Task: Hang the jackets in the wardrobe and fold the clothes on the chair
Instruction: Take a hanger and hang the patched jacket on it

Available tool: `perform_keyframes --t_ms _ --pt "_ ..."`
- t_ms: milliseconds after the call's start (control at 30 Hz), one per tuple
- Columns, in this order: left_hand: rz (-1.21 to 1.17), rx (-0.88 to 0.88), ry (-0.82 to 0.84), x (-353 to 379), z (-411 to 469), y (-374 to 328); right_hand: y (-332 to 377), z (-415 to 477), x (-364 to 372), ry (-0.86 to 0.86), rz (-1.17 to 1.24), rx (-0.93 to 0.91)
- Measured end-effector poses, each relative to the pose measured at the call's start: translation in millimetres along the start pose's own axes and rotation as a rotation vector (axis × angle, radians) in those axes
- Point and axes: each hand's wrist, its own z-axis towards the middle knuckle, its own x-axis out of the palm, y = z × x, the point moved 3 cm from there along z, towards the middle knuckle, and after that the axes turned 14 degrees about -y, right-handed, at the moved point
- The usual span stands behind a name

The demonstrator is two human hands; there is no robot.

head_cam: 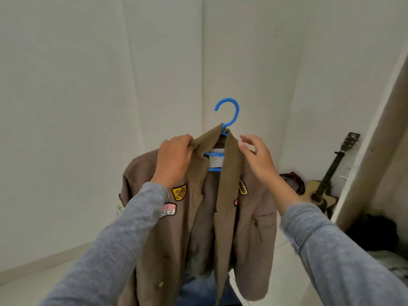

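My left hand grips the left collar of the brown, patch-covered cloth jacket, fingers curled. The jacket hangs in mid-air on a blue plastic hanger, long axis vertical, hook up and opening leftward. My right hand, fingers loosely spread, is beside the right lapel and nearer the hook.

One head-worn wide-angle view, facing a wall corner. Jacket near, centre frame. Guitar right of it, farther off.
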Motion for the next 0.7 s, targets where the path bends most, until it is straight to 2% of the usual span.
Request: perform_keyframes --t_ms 133,267,367,467,567,700 --pt "-0.064 0.001 -0.064 -2.9 10.8 -51.2 -36.3 -10.7 -78.7 -0.129 -0.226 0.016" --pt "-0.124 -0.014 -0.112 0.9 8.4 -94.7 -40.1 -7.8 -139.5 -0.24 -0.324 0.044" --pt "-0.176 -0.062 -0.149 1.7 6.7 -123.7 -55.9 -17.6 -190.6 -0.366 -0.343 0.233" --pt "-0.252 -0.08 -0.169 3.3 6.4 -159.3 -71.7 -37.4 -234.7 -0.395 -0.307 0.345" --pt "-0.333 -0.087 -0.179 6.9 1.1 -197.5 -68.3 -54.0 -267.8 -0.454 -0.253 0.304" --pt "-0.406 -0.105 -0.169 12.5 -13.6 -234.0 -59.1 -61.4 -303.8 -0.558 -0.381 0.207"
